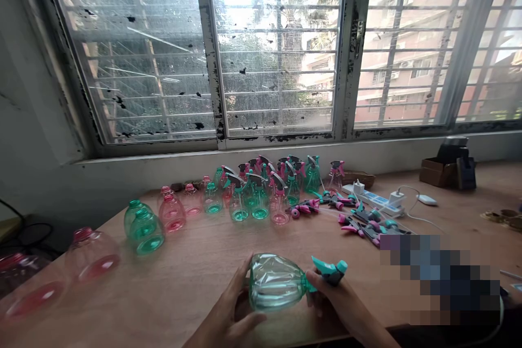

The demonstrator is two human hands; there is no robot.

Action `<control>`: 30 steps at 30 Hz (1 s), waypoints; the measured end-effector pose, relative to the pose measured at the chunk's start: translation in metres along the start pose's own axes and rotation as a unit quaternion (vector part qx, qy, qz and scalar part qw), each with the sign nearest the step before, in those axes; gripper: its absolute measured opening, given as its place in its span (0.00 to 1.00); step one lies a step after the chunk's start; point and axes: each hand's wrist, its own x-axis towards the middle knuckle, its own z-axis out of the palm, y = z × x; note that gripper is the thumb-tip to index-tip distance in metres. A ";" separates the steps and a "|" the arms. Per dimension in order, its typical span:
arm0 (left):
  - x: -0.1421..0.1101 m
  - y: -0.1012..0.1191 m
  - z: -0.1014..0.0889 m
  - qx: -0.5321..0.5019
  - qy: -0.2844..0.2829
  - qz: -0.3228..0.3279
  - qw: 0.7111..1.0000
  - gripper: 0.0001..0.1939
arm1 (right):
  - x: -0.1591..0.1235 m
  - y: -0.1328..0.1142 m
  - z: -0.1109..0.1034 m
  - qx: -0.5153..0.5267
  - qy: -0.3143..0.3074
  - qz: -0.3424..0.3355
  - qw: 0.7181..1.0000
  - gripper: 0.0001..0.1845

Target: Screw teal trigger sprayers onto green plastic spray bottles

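A clear green spray bottle [276,281] lies on its side above the table's front edge, its base to the left and its neck to the right. My left hand [236,310] is wrapped round the base end, thumb below and fingers behind. At the neck, my right hand [332,293] grips the teal and grey spray head [329,270], which sits on the bottle's mouth. Whether the head is screwed tight I cannot tell. Loose pink, teal and grey spray heads [362,223] lie in a pile beyond my right hand.
Spray bottles with heads [258,201] stand in a cluster near the window wall. Headless green bottles [149,231] and pink bottles [93,255] line the left side. A white power strip [373,199], a brown box [436,172] and a blurred patch are at right.
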 end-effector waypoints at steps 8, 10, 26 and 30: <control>0.002 0.002 -0.001 0.012 -0.018 -0.003 1.000 0.55 | -0.002 -0.002 0.002 0.007 0.008 -0.003 1.000 0.30; 0.002 0.006 -0.002 0.033 -0.017 -0.006 0.999 0.55 | -0.002 -0.001 0.002 0.006 0.011 -0.001 1.000 0.30; 0.001 0.010 0.003 -0.016 -0.026 -0.010 0.999 0.58 | -0.003 -0.004 0.003 -0.007 0.025 0.023 0.999 0.32; 0.000 0.013 0.004 -0.100 -0.047 0.001 0.994 0.57 | -0.003 -0.003 0.003 -0.022 0.014 0.018 1.000 0.33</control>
